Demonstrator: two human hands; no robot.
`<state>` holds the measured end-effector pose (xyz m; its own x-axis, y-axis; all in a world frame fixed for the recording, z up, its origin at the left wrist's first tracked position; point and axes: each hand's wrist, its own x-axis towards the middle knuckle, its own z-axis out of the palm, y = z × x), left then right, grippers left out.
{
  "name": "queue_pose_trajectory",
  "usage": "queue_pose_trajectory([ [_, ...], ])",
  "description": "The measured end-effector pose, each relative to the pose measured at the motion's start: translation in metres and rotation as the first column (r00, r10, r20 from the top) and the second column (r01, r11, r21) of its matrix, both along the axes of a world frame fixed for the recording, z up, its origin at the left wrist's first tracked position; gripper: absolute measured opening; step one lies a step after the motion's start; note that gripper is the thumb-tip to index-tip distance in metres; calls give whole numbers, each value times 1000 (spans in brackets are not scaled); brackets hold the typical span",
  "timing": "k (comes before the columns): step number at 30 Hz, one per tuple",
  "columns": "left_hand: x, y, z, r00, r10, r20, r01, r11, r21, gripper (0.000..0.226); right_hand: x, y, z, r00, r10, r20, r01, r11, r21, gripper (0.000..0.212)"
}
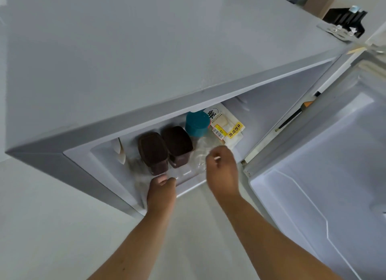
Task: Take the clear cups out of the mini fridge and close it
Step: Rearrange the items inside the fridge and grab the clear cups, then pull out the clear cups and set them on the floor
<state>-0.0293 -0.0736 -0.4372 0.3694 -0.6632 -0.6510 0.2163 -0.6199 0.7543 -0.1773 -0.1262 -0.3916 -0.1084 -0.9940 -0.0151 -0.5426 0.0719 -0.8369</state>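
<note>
Both hands' fingers [211,157] curled on clear cups [200,154].

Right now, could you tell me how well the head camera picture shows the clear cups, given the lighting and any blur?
Head view: soft, even light with no harsh glare; wide-angle distortion bends the mini fridge edges. The clear cups are faint and smeared against the white interior, so their outlines are hard to trace. The right hand and left hand look slightly soft; the dark-lidded containers read clearly.

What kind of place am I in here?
Probably a home or small office corner, though little shows. A mini fridge stands open on a pale floor, stocked with dark-lidded containers and packaged bread, both hands reaching inside.
</note>
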Motion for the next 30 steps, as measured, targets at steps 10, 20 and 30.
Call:
queue_pose_trajectory([
  [10, -23, -51, -2, 970, -16, -245, 16, 1000, 0, 42, -27, -58, -23, 950, -222, 222, 44, 793, 607, 59],
  [20, -38, -66, 8, 958, 18, -287, -24, 1000, -18, 62, -8, -69, -21, 963, -171, 211, -6, 763, 646, 79],
  [30, -36, -17, 29, 965, -178, -194, 157, 980, -122, 84, -48, 2, -6, 883, -120, 453, -171, 817, 551, 57],
])
